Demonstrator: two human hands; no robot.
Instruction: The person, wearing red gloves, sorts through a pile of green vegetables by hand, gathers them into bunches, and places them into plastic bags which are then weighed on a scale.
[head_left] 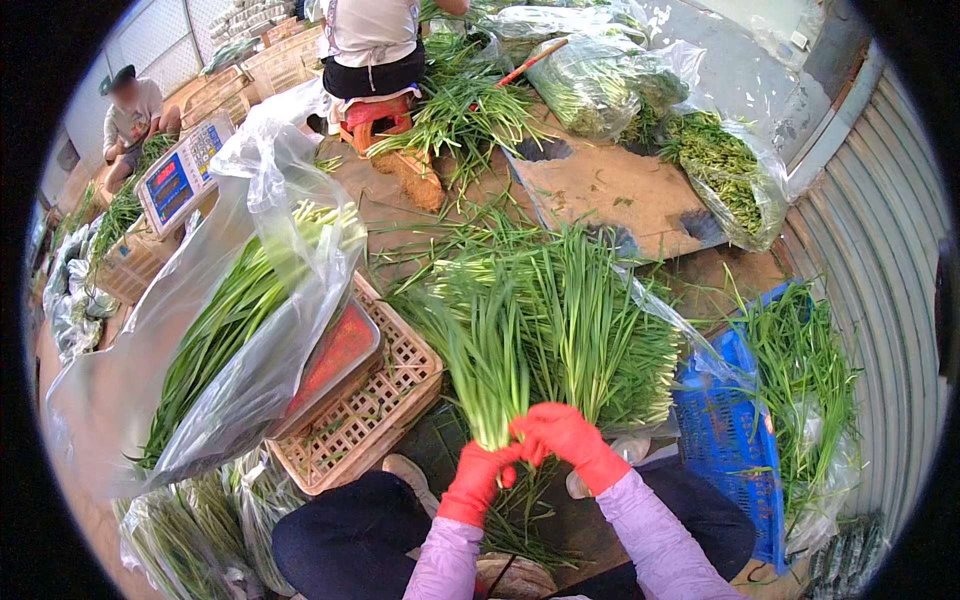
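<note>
My left hand, in a red glove, is wrapped round the pale stem ends of a bunch of garlic chives, whose green leaves point away from me. Close beside it, my right hand, gloved in red too, has its fingers pinched together at the bunch's lower right edge; what they hold is hidden. Just beyond lies a big pile of garlic chives. At the left, a clear plastic bag holds more long green chives and rests on a red tray over a tan crate.
A blue crate with loose greens stands at my right, near a corrugated metal wall. Filled bags lie at the lower left. A scale display, a seated person and another person are farther off.
</note>
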